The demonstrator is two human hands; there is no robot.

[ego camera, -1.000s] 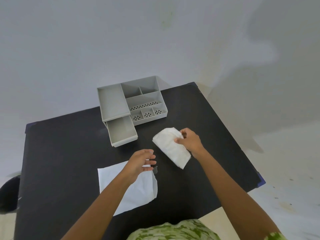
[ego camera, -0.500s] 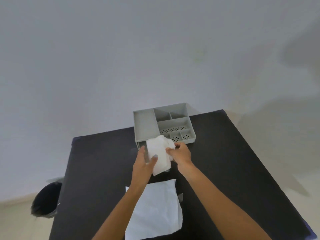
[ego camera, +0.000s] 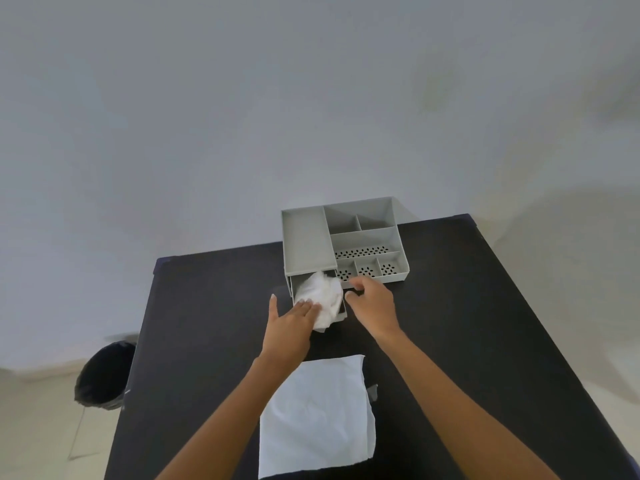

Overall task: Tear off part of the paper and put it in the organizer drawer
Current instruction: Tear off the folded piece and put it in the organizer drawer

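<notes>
A grey organizer [ego camera: 308, 237] stands at the far edge of the black table [ego camera: 467, 323], its drawer [ego camera: 295, 285] pulled out toward me. A crumpled torn piece of white paper [ego camera: 323, 297] lies in the drawer and spills over its front edge. My left hand [ego camera: 289, 323] lies flat with its fingertips pressing on the piece. My right hand [ego camera: 370, 301] hovers just right of the drawer, fingers loosely curled, holding nothing. The rest of the paper [ego camera: 317, 415] lies flat on the table between my forearms.
A black bin [ego camera: 102, 375] stands on the floor left of the table. The organizer's open compartments sit right of the drawer. A pale wall rises behind the table.
Both hands carried the torn piece from the table's right side to the drawer. My right hand has let go; my left now presses the piece down into the drawer.
</notes>
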